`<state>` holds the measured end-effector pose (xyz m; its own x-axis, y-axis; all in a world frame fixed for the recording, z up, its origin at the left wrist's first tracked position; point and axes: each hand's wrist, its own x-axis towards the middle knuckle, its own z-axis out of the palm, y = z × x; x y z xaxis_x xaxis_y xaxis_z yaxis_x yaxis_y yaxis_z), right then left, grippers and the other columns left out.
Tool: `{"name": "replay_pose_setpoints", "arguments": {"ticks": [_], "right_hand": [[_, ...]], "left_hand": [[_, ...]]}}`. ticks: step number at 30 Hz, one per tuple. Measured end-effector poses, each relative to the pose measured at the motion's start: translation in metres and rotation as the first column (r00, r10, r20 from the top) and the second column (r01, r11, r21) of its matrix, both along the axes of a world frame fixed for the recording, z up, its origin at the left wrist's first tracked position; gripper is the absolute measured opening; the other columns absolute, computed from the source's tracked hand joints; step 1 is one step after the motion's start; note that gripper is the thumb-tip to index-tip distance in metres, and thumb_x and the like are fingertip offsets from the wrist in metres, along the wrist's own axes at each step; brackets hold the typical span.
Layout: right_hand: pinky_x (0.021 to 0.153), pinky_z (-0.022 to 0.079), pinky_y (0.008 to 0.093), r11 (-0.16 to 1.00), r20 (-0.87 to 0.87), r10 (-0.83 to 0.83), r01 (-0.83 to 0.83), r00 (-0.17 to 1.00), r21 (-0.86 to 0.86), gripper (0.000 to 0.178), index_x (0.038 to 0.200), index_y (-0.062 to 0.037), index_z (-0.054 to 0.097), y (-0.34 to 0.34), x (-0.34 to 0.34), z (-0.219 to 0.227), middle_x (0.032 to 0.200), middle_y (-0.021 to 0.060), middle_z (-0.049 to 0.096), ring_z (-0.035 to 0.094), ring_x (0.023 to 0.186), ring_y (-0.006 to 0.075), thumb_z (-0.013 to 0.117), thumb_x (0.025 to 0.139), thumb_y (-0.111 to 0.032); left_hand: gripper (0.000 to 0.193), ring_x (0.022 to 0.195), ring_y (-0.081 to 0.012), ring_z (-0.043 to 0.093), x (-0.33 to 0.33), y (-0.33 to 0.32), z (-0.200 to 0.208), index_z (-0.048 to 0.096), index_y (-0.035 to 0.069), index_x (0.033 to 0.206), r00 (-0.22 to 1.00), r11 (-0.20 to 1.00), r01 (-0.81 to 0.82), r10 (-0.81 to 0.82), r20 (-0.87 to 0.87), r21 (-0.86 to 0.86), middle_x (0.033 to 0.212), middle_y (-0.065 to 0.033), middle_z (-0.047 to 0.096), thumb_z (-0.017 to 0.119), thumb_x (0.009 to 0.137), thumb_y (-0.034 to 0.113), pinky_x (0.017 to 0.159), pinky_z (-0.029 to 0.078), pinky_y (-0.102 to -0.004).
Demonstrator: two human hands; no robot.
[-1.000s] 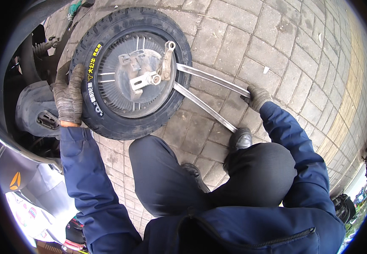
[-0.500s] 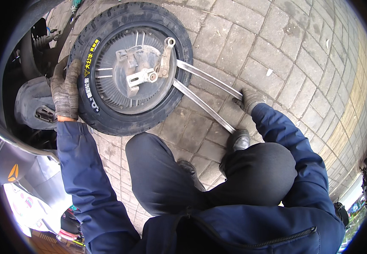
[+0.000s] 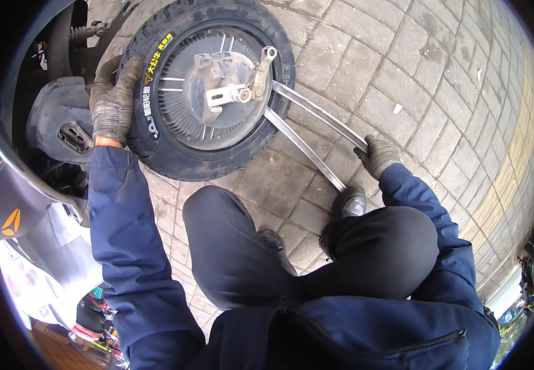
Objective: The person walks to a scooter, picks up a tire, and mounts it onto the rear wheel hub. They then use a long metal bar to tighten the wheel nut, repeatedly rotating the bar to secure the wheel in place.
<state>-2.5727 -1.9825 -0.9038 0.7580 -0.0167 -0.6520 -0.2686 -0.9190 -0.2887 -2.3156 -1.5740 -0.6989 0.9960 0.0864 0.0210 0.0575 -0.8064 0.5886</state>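
A wheel lies before me, its black tyre (image 3: 196,169) fitted around a ribbed grey metal hub (image 3: 177,120) with a brake arm (image 3: 259,80) on top. My left hand (image 3: 116,102), in a grey-brown knit glove, grips the tyre's left edge; the thumb rests on the sidewall and the other fingers are partly hidden. My right hand (image 3: 381,157), gloved too, is closed on the outer end of a long tyre lever (image 3: 319,114). That lever's other end reaches the rim's right side. A second tyre lever (image 3: 304,148) runs from the rim to my right shoe (image 3: 350,202), touching its toe.
Parts of a vehicle stand close on the left: a dark plastic piece (image 3: 60,120) and a grey body panel (image 3: 17,203). Paving bricks (image 3: 421,74) cover the ground, with a yellowish strip (image 3: 510,166) at the right. My bent knees are near the wheel.
The wheel has shifted a little away and to the right, my left hand with it. My right hand and its lever have moved slightly right. The second lever's outer end stays by my shoe.
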Motion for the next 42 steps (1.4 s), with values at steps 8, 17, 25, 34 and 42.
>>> {"name": "replay_pose_setpoints", "arguments": {"ticks": [8, 17, 25, 34, 42], "right_hand": [[0.072, 0.051, 0.05, 0.989, 0.053, 0.095, -0.088, 0.994, -0.119, 0.03, 0.1, -0.0087, 0.059, -0.025, 0.015, 0.03, 0.085, 0.0196, 0.067, 0.066, 0.083, 0.0389, 0.065, 0.089, -0.035], [0.069, 0.051, 0.0496, 0.873, -0.051, 0.447, -0.448, 0.893, -0.193, 0.03, 0.095, -0.0078, 0.063, -0.096, 0.04, 0.123, 0.079, 0.0186, 0.066, 0.066, 0.079, 0.04, 0.07, 0.082, -0.034], [0.067, 0.05, 0.0515, 0.814, 0.249, 0.577, -0.574, 0.778, -0.093, 0.027, 0.095, -0.0088, 0.061, -0.059, 0.098, 0.169, 0.076, 0.0178, 0.065, 0.064, 0.075, 0.0407, 0.069, 0.083, -0.032], [0.069, 0.05, 0.0522, 0.773, 0.285, 0.602, -0.634, 0.746, 0.028, 0.022, 0.099, -0.0097, 0.061, -0.017, 0.137, 0.132, 0.078, 0.0185, 0.065, 0.065, 0.08, 0.0406, 0.067, 0.083, -0.023], [0.07, 0.051, 0.0497, 0.719, 0.377, 0.62, -0.691, 0.688, 0.078, 0.018, 0.095, -0.0114, 0.064, -0.003, 0.164, 0.088, 0.078, 0.0163, 0.066, 0.066, 0.079, 0.0388, 0.068, 0.081, -0.022]], "left_hand": [[0.077, 0.111, -0.0348, 0.063, -0.001, -0.004, 0.002, 0.06, -0.002, 0.126, 0.999, 0.985, -0.046, 0.047, -0.004, 0.168, 0.116, -0.0265, 0.065, 0.072, 0.076, 0.055, 0.096, 0.047, -0.0385], [0.085, 0.118, -0.036, 0.059, -0.006, -0.016, 0.014, 0.055, -0.004, 0.13, 0.994, 0.973, -0.072, 0.089, -0.069, 0.218, 0.124, -0.027, 0.061, 0.072, 0.075, 0.059, 0.101, 0.044, -0.0382], [0.109, 0.126, -0.0343, 0.052, -0.061, 0.012, 0.001, 0.038, -0.002, 0.144, 0.997, 0.998, 0.05, -0.047, 0.066, -0.048, 0.134, -0.0275, 0.053, 0.085, 0.063, 0.054, 0.108, 0.04, -0.0398], [0.107, 0.116, -0.0278, 0.052, -0.127, 0.047, -0.071, 0.035, -0.001, 0.144, 0.964, 0.824, -0.256, 0.257, -0.07, -0.505, 0.132, -0.0162, 0.048, 0.092, 0.056, 0.019, 0.1, 0.045, -0.0391], [0.089, 0.098, -0.0232, 0.063, -0.13, 0.025, -0.054, 0.041, 0.001, 0.139, 0.967, 0.718, -0.234, 0.242, -0.08, -0.656, 0.114, -0.0094, 0.063, 0.087, 0.064, 0.012, 0.091, 0.052, -0.0372]]}}
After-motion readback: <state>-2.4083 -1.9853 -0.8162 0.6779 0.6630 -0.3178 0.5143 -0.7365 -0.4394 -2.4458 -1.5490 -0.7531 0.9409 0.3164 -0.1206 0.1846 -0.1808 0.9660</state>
